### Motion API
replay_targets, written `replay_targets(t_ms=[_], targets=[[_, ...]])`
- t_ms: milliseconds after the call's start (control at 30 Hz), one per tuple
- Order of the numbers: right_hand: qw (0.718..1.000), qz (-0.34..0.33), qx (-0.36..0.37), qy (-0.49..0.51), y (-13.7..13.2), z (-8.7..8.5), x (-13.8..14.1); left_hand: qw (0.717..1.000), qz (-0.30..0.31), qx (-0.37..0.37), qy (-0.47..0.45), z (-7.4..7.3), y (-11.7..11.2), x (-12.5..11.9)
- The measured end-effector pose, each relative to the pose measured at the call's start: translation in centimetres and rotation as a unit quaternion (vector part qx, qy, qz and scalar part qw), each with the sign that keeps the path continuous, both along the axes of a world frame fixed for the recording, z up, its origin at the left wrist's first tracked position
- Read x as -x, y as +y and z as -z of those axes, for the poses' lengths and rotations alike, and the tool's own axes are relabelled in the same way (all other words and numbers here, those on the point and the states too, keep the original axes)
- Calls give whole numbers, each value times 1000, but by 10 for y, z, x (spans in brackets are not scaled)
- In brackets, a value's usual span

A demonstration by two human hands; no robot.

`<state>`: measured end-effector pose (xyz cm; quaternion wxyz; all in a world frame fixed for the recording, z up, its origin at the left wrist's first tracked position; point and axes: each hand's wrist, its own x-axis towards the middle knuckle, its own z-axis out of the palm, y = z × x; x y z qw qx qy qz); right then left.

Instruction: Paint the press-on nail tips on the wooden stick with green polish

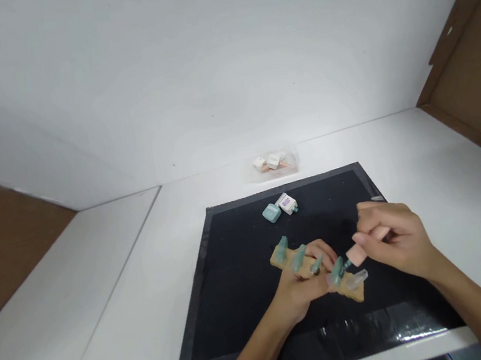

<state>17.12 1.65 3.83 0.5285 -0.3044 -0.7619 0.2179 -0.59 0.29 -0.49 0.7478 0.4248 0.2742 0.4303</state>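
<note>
Gripped in my left hand is a tan, bar-shaped nail stand carrying a row of false nails. Several are green, such as the false nail near its left part; at the right end sits a clear false nail. My right hand is closed around the pink handle of a nail polish brush. The dark green brush tip meets, or nearly meets, the green false nail beside the clear one. Part of the stand is hidden behind my left fingers.
Farther back on the black mat lie a teal square piece and a white bottle with a green-stained neck. Behind the mat stands a clear tray holding white and pink items. A small clear piece lies at the mat's right edge.
</note>
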Motion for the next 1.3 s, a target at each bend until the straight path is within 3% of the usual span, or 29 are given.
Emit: replay_targets(t_ms=[167, 333, 400, 533, 700, 900, 1067, 1300], targets=[[997, 71, 41, 12, 1, 7, -2, 995, 24, 84, -45, -2, -2, -2], [999, 0, 38, 34, 0, 6, 3, 988, 42, 133, -65, -2, -2, -6], [999, 5, 34, 19, 0, 7, 3, 986, 43, 147, -68, 0, -3, -7], [997, 74, 25, 16, 1, 9, 2, 983, 44, 156, -84, 4, -3, -6], [1000, 25, 0, 16, 0, 8, 3, 980, 46, 172, -93, 4, -3, -5], [997, 66, 4, 32, -1, 7, 2, 977, 49, 178, -103, 5, -4, -5], [999, 4, 8, 40, -1, 3, 4, 977, 41, 189, -94, 1, -2, -6], [997, 69, 3, 41, -1, 7, 6, 977, 51, 179, -104, 3, -3, -3]])
